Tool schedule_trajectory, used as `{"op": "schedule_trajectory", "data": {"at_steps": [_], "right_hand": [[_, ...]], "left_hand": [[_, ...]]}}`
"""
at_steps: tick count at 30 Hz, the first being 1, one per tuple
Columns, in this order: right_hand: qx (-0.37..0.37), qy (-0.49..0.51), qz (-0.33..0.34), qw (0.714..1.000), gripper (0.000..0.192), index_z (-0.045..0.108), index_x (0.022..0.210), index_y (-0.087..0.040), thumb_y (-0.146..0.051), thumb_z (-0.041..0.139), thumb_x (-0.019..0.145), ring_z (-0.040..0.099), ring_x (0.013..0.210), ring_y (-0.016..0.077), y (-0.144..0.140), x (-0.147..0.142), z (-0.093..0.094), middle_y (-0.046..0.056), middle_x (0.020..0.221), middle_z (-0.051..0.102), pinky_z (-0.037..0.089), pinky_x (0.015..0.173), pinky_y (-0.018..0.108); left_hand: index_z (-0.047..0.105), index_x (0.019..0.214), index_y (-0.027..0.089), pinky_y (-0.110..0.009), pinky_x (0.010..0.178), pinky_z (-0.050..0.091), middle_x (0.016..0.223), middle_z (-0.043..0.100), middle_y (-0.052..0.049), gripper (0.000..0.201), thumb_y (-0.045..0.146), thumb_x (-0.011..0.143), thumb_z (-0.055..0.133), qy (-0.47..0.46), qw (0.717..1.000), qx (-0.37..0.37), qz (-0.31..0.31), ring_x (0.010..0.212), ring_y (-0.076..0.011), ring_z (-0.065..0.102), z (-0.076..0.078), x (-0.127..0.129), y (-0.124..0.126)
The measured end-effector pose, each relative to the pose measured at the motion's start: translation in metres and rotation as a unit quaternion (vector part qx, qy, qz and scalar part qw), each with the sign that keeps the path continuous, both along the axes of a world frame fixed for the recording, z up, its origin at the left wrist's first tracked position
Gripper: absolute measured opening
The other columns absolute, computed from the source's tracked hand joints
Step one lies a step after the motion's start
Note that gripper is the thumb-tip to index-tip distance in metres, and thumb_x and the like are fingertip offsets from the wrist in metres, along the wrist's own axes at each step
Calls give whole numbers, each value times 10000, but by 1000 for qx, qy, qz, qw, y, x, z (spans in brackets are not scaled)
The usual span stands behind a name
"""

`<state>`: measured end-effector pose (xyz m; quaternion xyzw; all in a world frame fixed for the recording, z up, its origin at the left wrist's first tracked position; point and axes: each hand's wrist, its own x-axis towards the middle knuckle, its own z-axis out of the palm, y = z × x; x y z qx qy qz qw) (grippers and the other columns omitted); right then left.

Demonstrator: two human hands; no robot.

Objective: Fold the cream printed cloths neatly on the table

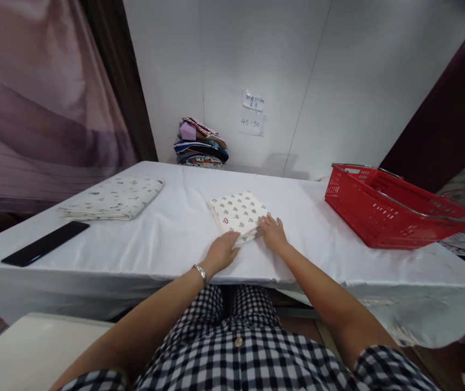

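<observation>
A small folded cloth (238, 213), off-white with grey mushroom-like prints and a red mark, lies on the white-covered table in front of me. My left hand (221, 253), with a silver bracelet at the wrist, is closed at the cloth's near left corner. At its near right corner my right hand (273, 233) grips the layered edge, some fingers resting on top. The fingertips under the folds are hidden. To the left lies a larger folded cloth (114, 198), white with small dark prints, out of reach of both hands.
A black phone-like slab (45, 243) lies at the table's front left. On the right stands a red plastic basket (382, 217) with metal handles. A stack of folded fabrics (201, 146) sits against the back wall, near paper notes (252, 124). White cloth covers the table (167, 239).
</observation>
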<state>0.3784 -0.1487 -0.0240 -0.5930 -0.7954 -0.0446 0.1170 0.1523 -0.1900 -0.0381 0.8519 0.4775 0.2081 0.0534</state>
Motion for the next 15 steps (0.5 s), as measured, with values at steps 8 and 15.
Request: {"op": "schedule_trajectory", "data": {"at_steps": [8, 15], "right_hand": [[0, 65, 136, 989, 499, 461, 1338, -193, -138, 422, 844, 318, 1345, 186, -12, -32, -19, 82, 1421, 441, 155, 1119, 435], [48, 97, 156, 982, 537, 481, 1321, -144, -123, 449, 786, 341, 1334, 214, -9, -22, -34, 99, 1398, 467, 173, 1126, 445]], "left_hand": [[650, 1003, 219, -398, 913, 436, 1020, 678, -58, 256, 237, 874, 430, -34, 999, 23, -13, 998, -211, 579, 9, -6, 9], [629, 1061, 197, -375, 983, 445, 1116, 654, -63, 279, 251, 867, 437, -148, 985, 28, 78, 1080, -200, 555, 2, -35, 44]]}}
